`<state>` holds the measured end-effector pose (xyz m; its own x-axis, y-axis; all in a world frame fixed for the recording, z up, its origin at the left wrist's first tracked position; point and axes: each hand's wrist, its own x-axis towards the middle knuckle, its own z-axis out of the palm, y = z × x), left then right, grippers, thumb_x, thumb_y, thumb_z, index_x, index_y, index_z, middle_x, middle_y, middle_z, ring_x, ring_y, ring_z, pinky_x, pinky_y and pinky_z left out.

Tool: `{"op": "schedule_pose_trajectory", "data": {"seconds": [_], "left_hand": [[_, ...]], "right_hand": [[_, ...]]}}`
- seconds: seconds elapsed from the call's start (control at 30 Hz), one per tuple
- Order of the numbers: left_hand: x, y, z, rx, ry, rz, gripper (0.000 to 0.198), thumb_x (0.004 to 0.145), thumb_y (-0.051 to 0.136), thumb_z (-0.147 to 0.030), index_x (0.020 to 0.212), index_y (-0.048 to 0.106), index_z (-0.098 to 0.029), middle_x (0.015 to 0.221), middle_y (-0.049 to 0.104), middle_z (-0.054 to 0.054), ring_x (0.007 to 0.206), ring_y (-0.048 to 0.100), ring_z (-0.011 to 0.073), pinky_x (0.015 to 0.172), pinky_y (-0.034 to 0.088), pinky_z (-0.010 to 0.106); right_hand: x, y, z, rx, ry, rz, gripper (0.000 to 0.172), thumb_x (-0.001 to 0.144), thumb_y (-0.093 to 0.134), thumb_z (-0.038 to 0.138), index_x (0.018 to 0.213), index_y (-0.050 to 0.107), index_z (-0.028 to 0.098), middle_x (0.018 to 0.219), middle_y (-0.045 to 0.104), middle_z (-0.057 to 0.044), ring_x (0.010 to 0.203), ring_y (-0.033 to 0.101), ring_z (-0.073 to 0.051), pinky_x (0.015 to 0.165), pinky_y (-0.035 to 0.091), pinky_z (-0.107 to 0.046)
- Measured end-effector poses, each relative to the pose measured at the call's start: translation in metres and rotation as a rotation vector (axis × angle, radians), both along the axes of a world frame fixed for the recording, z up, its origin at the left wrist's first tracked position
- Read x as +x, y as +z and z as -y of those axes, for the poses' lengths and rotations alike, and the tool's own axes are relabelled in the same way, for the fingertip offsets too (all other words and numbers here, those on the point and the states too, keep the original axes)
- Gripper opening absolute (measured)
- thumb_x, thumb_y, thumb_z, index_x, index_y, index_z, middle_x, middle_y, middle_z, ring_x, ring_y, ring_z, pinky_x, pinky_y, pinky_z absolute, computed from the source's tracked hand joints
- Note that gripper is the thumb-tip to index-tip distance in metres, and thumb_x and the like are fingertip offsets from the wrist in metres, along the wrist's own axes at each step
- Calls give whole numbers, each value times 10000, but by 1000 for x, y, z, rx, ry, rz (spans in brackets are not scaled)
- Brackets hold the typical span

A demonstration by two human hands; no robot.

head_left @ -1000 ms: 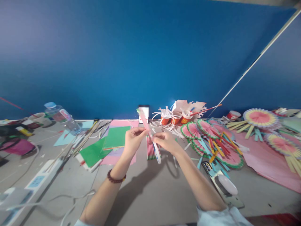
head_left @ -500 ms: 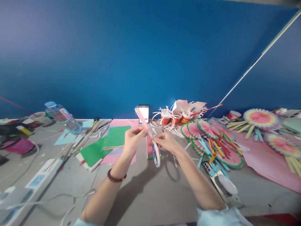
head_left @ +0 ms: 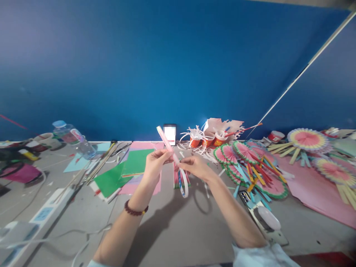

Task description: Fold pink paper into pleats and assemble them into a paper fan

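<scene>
My left hand (head_left: 155,163) is closed, thumb and fingers pinching a narrow pink folded paper strip (head_left: 165,139) at its middle. The strip slants up to the left, its upper tip pale. My right hand (head_left: 197,167) is closed at the strip's lower end, where its fingertips pinch the start of a white roll of tape (head_left: 185,190). Edge-on, the roll hangs just below those fingers; how firmly they grip it I cannot tell. Behind and below the hands, pink and green striped folded paper (head_left: 176,180) lies on the table, partly hidden.
Green paper sheets (head_left: 111,178) lie left of my hands, and a plastic bottle (head_left: 72,136) leans further left. A phone (head_left: 170,135) stands against the blue wall. Red cups (head_left: 219,139) hold paper scraps. Round pleated paper fans (head_left: 247,152) are piled at right, near another phone (head_left: 257,209).
The pink strip has tipped further left, and my left hand has shifted slightly left with it. The tape roll has moved a little left; my right hand stays at the strip's lower end.
</scene>
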<state>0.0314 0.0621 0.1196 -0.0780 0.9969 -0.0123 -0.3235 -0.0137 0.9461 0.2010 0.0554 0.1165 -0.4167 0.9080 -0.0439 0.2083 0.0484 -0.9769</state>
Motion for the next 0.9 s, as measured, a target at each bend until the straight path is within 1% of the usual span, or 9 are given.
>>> {"op": "schedule_pose_trajectory", "data": {"seconds": [0.1, 0.2, 0.3, 0.43, 0.5, 0.57, 0.67, 0.8, 0.9], "left_hand": [[1, -5, -3, 17, -26, 22, 233, 577, 808, -328, 635, 684, -139, 585, 643, -3, 534, 593, 92, 578, 526, 213], [2, -7, -3, 84, -56, -41, 246, 641, 773, -376, 686, 700, -146, 630, 667, 7, 551, 594, 93, 582, 519, 211], [1, -3, 0, 157, -152, -175, 248, 674, 755, -385, 687, 705, -142, 647, 689, 27, 573, 606, 113, 595, 514, 224], [-2, 4, 4, 164, -247, -248, 225, 631, 790, -330, 720, 717, -137, 694, 717, 48, 619, 649, 160, 630, 531, 266], [-3, 4, 4, 175, -209, -260, 213, 630, 787, -323, 708, 714, -138, 678, 718, 48, 623, 659, 171, 636, 535, 273], [-2, 3, 4, 184, -118, -280, 198, 626, 784, -315, 688, 709, -143, 669, 720, 45, 630, 666, 175, 623, 531, 261], [0, 1, 3, 179, 22, -311, 189, 611, 783, -305, 685, 709, -147, 679, 725, 47, 638, 675, 182, 591, 528, 249], [3, -2, 4, 202, 84, -299, 185, 605, 774, -303, 682, 705, -149, 670, 723, 41, 630, 676, 186, 589, 533, 257], [2, -3, 3, 228, 125, -291, 188, 613, 773, -309, 679, 699, -150, 674, 722, 36, 644, 676, 183, 602, 529, 250]], "right_hand": [[-1, -1, 0, 9, -16, -16, 338, 759, 636, 456, 745, 744, 136, 609, 637, -12, 493, 417, -69, 474, 326, -205], [-2, -2, 0, -4, -48, -32, 323, 755, 635, 443, 705, 728, 138, 563, 608, -1, 484, 428, -71, 474, 326, -206], [-1, -1, -1, -19, -56, -46, 303, 748, 631, 427, 705, 712, 138, 614, 635, -12, 482, 442, -70, 469, 331, -208], [-2, 2, 0, -10, -70, -50, 275, 745, 632, 405, 695, 690, 141, 665, 666, -23, 523, 507, -85, 511, 382, -219], [-4, 2, 1, -4, -115, -69, 243, 736, 646, 387, 725, 681, 147, 675, 673, -20, 573, 563, -107, 570, 426, -237], [-6, 0, 1, -24, -167, -122, 204, 716, 671, 355, 790, 654, 166, 704, 686, -14, 653, 629, -138, 641, 462, -257], [-10, -4, 2, -72, -232, -213, 238, 699, 687, 319, 877, 577, 204, 723, 690, 0, 766, 682, -178, 693, 488, -276], [-14, -9, 0, -64, -322, -318, 397, 660, 716, 316, 975, 490, 229, 707, 642, 39, 706, 672, -162, 686, 523, -299], [-15, -9, -1, -47, -404, -365, 461, 602, 763, 369, 929, 465, 234, 700, 578, 64, 636, 632, -136, 634, 550, -306]]}}
